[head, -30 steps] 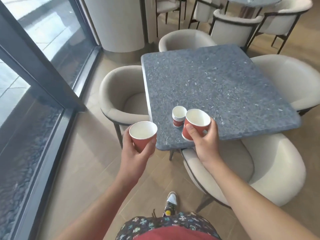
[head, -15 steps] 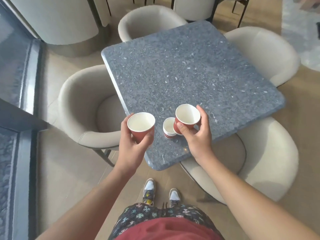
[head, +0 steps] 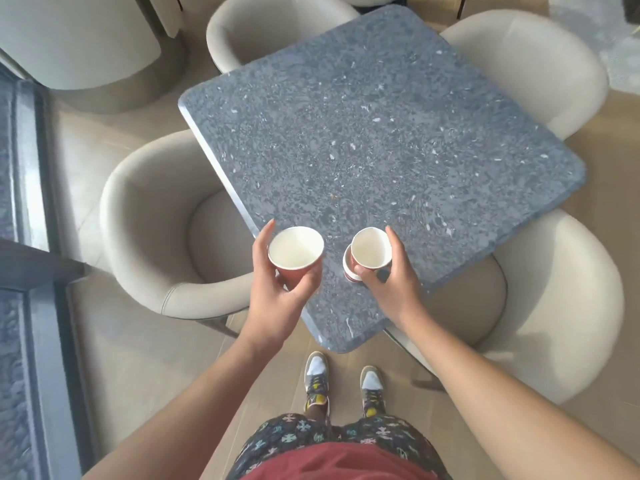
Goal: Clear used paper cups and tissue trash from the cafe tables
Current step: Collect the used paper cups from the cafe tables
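My left hand [head: 277,299] grips a red paper cup [head: 295,252] with a white, empty inside, held over the near left edge of the grey stone table [head: 363,140]. My right hand [head: 391,282] grips a second red paper cup [head: 371,247] and holds it directly over a stack of cups [head: 349,273] that stands on the table. The held cup's base hides most of the stack, so only the stack's left rim and a strip of its side show. I cannot tell whether the held cup sits inside the stack.
Four cream tub chairs surround the table: one at left [head: 145,216], one at far left [head: 263,26], one at far right [head: 526,67], one at near right [head: 554,306]. A dark window frame [head: 34,237] runs along the left. My shoes [head: 343,386] stand at the table's near corner.
The view has tilted down and closer over the table. My right hand has carried its cup left and down onto the stack. My left hand with its cup has moved over the table's edge.
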